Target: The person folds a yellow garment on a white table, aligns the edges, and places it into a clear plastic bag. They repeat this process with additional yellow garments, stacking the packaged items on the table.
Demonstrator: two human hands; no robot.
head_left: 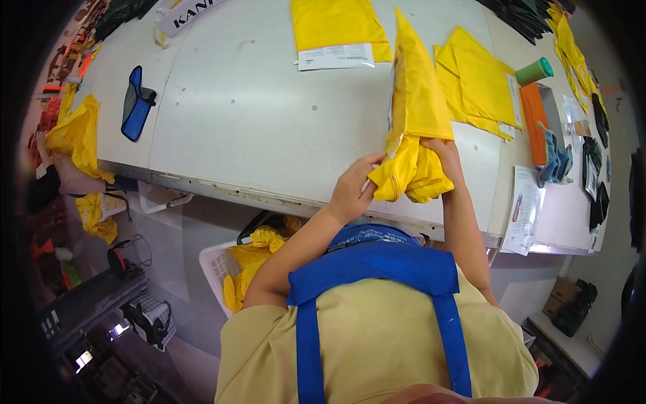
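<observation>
A tall yellow fabric pouch (420, 97) stands up between my hands over the table's near edge. Crumpled yellow cloth (424, 176) bulges from its lower end, with a zipper along one fold. My left hand (355, 187) is closed on the zippered edge at the left, its thumb and fingers pinching the cloth. On the other side my right hand (441, 149) grips the pouch's lower right edge, and some of its fingers are hidden behind the fabric. Beside the pouch lie flat yellow pouches (478, 84) and another yellow pouch (340, 30) with a white printed sheet.
The pale table (235, 128) carries a blue and grey cloth piece (138, 104) at left. To the right are a green roll (535, 71), an orange box (533, 124), blue gloves (555, 158) and a paper sheet (523, 212). A white basket (219, 276) of yellow cloth stands below; another person (50, 172) works far left.
</observation>
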